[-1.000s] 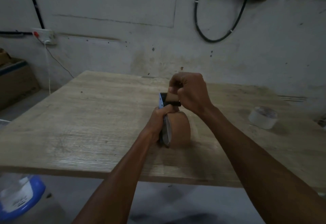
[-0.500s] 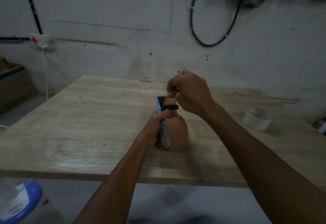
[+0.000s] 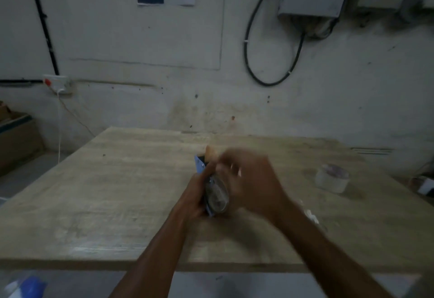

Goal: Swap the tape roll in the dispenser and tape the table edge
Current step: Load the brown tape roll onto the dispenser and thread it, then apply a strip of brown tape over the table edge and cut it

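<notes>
Since the frame half a second earlier, the right hand has dropped from the top of the tape dispenser to its right flank, where it now shows only as a motion blur over the brown roll, and the view has tipped upward to take in more of the far wall. The left hand wraps its grip around the dispenser's handle side, holding the tool upright on the desk near the middle; a tan tab of tape stands above the dispenser's far end. Whether the right hand's grip is closed on the roll or merely passing it cannot be told through the blur. The shift suggests the tape end has been threaded and the roll is being seated or pressed home, with the taping of the near desk edge not yet begun. A pale spare roll lies well apart on the right side of the desk. No container on the desk holds anything.
</notes>
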The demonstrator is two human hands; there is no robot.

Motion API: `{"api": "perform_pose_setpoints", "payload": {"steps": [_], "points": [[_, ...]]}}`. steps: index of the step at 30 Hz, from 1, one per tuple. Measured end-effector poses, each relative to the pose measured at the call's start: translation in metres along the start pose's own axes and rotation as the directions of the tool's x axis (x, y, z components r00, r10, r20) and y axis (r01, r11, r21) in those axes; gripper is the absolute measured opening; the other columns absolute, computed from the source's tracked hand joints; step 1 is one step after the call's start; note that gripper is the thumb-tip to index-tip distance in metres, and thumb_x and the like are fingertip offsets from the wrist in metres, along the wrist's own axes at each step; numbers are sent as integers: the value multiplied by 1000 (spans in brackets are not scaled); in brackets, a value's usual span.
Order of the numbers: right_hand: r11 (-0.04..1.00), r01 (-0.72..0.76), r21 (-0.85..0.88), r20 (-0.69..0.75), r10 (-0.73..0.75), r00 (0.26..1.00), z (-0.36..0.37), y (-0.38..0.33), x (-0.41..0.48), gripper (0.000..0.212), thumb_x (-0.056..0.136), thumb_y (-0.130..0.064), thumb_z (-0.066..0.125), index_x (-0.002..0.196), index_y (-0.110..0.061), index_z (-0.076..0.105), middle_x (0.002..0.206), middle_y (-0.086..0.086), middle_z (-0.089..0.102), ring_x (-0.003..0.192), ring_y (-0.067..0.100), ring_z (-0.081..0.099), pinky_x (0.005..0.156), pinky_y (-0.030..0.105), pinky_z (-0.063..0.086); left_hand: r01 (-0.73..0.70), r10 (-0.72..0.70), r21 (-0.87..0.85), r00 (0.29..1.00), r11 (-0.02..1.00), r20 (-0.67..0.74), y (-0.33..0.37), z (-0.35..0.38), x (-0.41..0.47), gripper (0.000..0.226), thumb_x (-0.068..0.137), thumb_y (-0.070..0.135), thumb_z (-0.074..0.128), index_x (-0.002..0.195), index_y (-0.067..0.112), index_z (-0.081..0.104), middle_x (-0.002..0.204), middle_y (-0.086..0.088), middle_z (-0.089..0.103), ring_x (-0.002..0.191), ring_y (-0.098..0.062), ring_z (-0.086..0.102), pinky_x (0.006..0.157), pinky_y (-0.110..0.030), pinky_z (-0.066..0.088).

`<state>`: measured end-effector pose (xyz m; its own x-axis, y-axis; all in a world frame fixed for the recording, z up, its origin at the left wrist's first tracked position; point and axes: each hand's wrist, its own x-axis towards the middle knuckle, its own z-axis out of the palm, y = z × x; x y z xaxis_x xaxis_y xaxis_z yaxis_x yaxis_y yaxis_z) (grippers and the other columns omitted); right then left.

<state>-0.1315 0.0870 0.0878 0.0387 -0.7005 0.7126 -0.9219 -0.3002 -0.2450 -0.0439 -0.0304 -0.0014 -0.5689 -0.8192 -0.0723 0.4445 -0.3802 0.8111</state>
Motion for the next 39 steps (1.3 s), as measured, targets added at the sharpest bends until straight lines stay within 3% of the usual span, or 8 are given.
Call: {"api": "perform_pose_setpoints", "payload": {"steps": [4,11,14,17,20,23,31,39], "points": [[983,112,-146,209,-80,975,39,0,-61,31,72,-17,65,103,-14,72,100,3,73,95,21,65,94,38,53,-99,135,168,966,981,-220,1,11,2,87,60,79,59,109,7,64,75,-6,73,60,-13,70,55,-25,56],[914,-208,-348,171,280,945,75,19,-65,52,70,-26,71,120,-9,70,108,5,75,94,20,71,92,34,56,-15,73,213,961,977,-268,4,28,-5,52,91,45,59,111,-3,64,76,-11,72,62,-24,70,51,-31,55],[917,-349,-193,224,387,894,72,26,-53,50,94,-22,53,142,-11,49,139,6,58,123,23,57,109,33,41,-42,109,266,964,963,-241,8,34,-9,55,80,38,74,114,-3,59,86,-14,74,67,-23,74,51,-31,57],[892,-450,-43,168,451,877,62,36,-44,34,95,-30,57,126,-18,56,121,1,67,109,20,64,86,26,47,-62,140,354,970,933,-200,17,32,-21,80,62,48,84,123,13,45,111,-13,68,92,-29,72,71,-45,61],[859,-496,128,192,469,862,50,45,-42,17,90,-28,68,102,-22,57,98,-7,63,84,10,62,63,11,42,-54,96,511,994,858,-58,36,21,-26,82,64,73,65,126,21,55,117,-7,69,101,-27,70,84,-45,59],[761,-558,331,289,481,827,44,50,-48,23,86,-24,74,107,-16,65,107,-6,68,91,7,66,72,21,57,-36,74,525,996,850,-52,66,12,-20,66,86,72,42,118,19,65,118,-8,69,108,-29,67,98,-50,52],[429,-699,573,443,555,704,41,48,-54,39,82,-21,78,114,-32,60,114,-7,72,100,12,70,86,38,61,-104,-68,854,985,510,160,118,35,0,25,90,31,68,102,10,77,103,-7,77,100,-22,71,83,-34,59],[286,-707,647,452,603,658,40,49,-57,34,79,-17,78,112,-22,68,107,1,76,95,21,73,81,43,61,-116,-29,915,990,386,138,115,52,14,12,88,8,68,92,-1,76,93,-16,76,79,-18,72,65,-29,59]]}}
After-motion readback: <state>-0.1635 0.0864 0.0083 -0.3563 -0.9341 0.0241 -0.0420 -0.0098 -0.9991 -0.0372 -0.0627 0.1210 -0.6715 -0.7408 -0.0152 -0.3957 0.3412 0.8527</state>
